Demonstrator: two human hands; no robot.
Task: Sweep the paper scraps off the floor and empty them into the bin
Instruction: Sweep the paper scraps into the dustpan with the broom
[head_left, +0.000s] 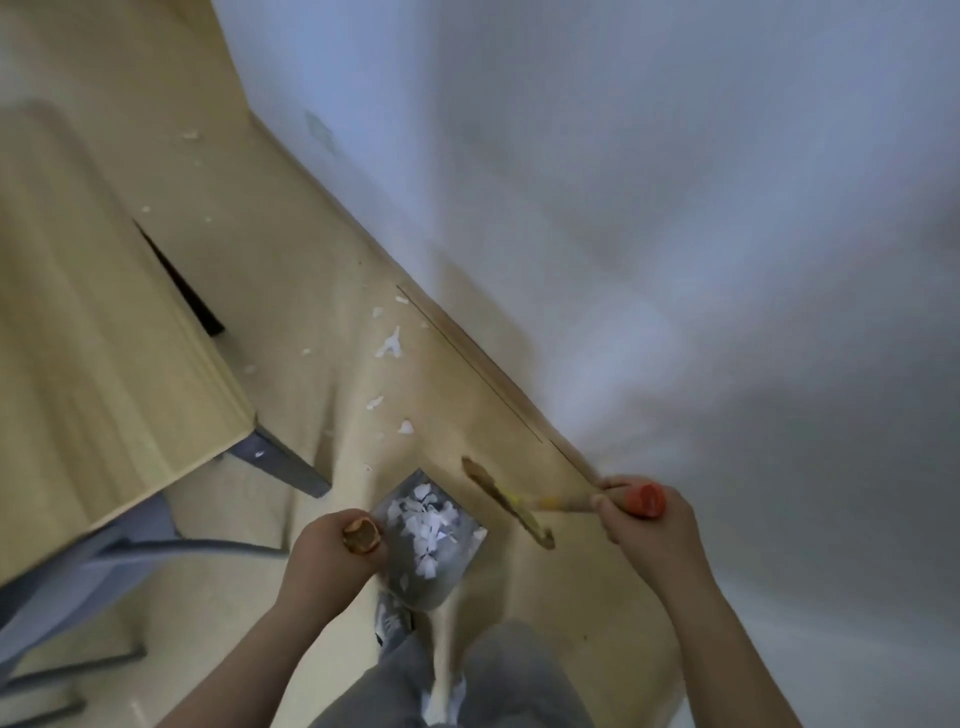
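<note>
Only the head cam to go on here, and it's smeared with motion, so bear with me.

Left hand (332, 551) has its grip wrapped round the wooden top of the dustpan (410, 587) handle. The pan is held low, just ahead of a shoe (392, 621), and it's carrying a decent pile of white scraps (426, 530).

Right hand (639, 525) has a closed grip on the orange end of the broom (506, 501). The brush head sits just right of the pan. I think it's off the floor (519, 597) rather than down on it, but the blur makes that hard to call.

Stray bits (389, 343) lie further out on the floor, strung along between the counter (104, 312) leg and the wall (623, 208). There are a few tiny ones way up past the counter. No bin in shot.

My read is that we're mid-sweep, with one load in the pan and a second patch not yet touched. Next move, I'd say:
- Step forward and set the pan lip flat on the floor facing those bits.
- Drag them in with short broom strokes.
- Keep the pan level while walking, or the load tips out.

After that it's finding the bin, wherever it is, and tipping the pan in.
</note>
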